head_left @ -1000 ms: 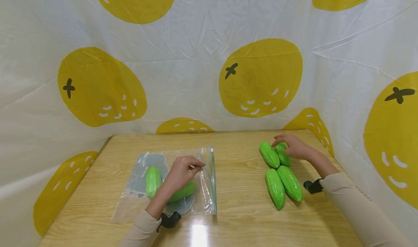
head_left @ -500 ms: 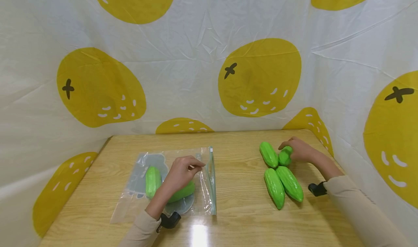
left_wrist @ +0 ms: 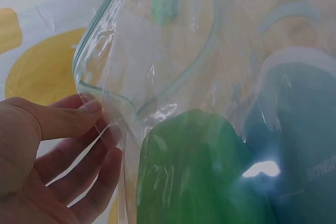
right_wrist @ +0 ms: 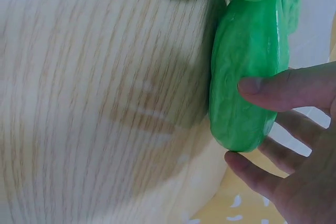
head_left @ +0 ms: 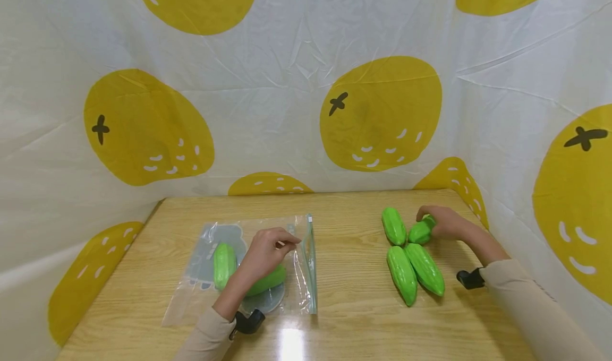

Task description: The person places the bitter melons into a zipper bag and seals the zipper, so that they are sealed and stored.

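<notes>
A clear zip bag (head_left: 306,292) with a grey printed picture lies on the left of the table, two green cucumber-like vegetables (head_left: 223,265) inside. My left hand (head_left: 265,249) pinches the film by the bag's mouth between thumb and fingers; in the left wrist view the zip edge bows apart there. At the right, my right hand (head_left: 442,224) grips the back right green cucumber (right_wrist: 247,56), thumb across its side and fingers round the other. In the head view the hand covers its far end. It is turned outward, its near end beside the other cucumbers.
Three more green cucumbers (head_left: 401,276) lie close together in front of and left of the right hand. The wooden table (head_left: 349,233) ends at the back against a white curtain (head_left: 268,138) printed with yellow fruit.
My right hand has moved right and slightly nearer, closing round the back right cucumber and swinging its far end to the right. My left hand and the bag stay in place.
</notes>
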Available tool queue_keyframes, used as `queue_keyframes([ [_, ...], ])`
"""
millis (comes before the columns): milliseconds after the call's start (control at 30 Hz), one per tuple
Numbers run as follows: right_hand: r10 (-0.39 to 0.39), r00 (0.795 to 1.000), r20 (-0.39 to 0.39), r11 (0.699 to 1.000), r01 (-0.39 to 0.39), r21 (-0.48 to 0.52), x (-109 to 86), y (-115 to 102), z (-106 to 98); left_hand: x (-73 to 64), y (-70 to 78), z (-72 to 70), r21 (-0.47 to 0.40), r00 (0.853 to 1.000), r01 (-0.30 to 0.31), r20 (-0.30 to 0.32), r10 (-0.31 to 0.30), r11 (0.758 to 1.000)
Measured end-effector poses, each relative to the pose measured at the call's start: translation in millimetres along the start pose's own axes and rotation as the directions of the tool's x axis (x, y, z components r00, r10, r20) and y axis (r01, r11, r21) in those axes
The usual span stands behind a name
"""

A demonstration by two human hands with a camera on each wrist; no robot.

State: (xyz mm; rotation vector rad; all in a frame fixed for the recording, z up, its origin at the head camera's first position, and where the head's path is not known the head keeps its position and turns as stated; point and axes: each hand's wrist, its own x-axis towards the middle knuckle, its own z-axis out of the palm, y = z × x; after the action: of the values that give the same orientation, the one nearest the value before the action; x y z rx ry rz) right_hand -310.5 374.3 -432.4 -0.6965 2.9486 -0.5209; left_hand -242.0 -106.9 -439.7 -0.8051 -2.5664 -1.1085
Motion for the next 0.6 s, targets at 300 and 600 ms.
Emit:
queue_keyframes([
  [300,0.004,1.0,0.006,1.0,-0.004,-0.013,-6.0,2.1,1.7,0.1,-0.8,-0.2,0.008,1.0,0.003,0.006,-0.003,1.0],
  [600,0.001,0.999,-0.035,1.0,-0.002,-0.022,-9.2,6.6,-3.2,-0.3,-1.1,-0.5,0.017,1.0,0.005,0.009,-0.005,1.0],
])
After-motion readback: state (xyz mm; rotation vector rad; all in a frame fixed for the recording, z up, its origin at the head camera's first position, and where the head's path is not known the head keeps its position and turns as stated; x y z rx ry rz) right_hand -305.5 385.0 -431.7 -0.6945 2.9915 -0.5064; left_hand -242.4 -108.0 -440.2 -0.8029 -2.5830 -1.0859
